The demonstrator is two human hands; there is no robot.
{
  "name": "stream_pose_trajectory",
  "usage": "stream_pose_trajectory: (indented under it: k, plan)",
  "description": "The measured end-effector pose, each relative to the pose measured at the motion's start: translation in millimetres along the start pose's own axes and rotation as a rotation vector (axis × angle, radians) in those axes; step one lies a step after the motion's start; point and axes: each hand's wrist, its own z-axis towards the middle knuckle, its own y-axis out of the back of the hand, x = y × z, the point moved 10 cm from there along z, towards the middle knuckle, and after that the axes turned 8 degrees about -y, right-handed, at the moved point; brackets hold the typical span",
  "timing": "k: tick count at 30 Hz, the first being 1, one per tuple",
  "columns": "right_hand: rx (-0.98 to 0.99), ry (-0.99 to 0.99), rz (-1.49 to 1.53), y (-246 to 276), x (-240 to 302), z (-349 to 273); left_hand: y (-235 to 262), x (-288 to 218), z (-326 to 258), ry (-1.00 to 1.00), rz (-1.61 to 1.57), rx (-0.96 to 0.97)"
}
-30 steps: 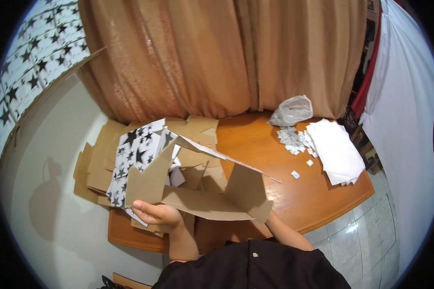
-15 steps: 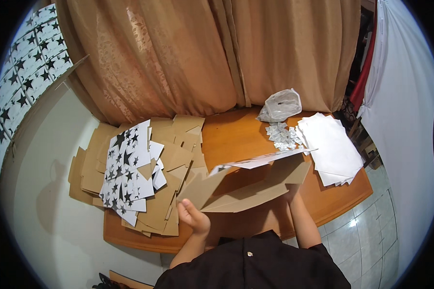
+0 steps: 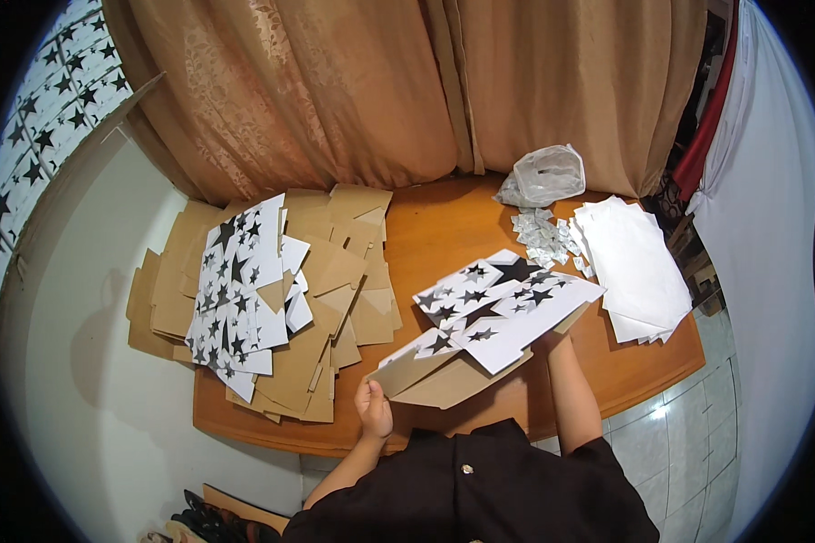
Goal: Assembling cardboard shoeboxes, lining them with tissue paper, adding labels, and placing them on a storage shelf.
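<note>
Between my two hands I hold a partly folded cardboard box [image 3: 534,308], above the table's near side. Its outer faces are white with black stars, and its inner sides are plain brown. My left hand [image 3: 374,409] is closed on the box's left corner, thumb uppermost. At the right end, my right hand [image 3: 552,344] grips the lower edge; most of its fingers are hidden behind the cardboard. Left of the box lies a pile of flat brown cardboard blanks [image 3: 335,299], with star-printed blanks [image 3: 240,299] face up on top.
On the wooden table [image 3: 426,226], small clear packets [image 3: 545,237] lie spilled before a translucent plastic bag [image 3: 552,174]. A stack of white sheets [image 3: 634,271] sits at the right. Brown curtains [image 3: 335,90] hang behind, and a white wall [image 3: 72,308] stands left.
The box has tilted so its star-printed outer faces now show, where before I saw into its open brown inside. Both hands keep hold of it. The whole view has shifted slightly.
</note>
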Motion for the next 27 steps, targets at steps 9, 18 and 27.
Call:
stream_pose_trajectory:
  k: [9,18,27]
  plan:
    - [-0.039,-0.106,0.654,-8.0,0.9,-4.4,14.3,101.0,-12.6,0.451,-0.222,0.481]
    - [-0.235,-0.207,0.671,-45.7,13.5,-28.0,-2.0,167.5,60.5,0.171,0.933,0.574]
    - [-0.183,-0.157,0.709,-62.0,56.1,-30.7,-47.5,71.7,111.5,-0.428,1.062,0.419]
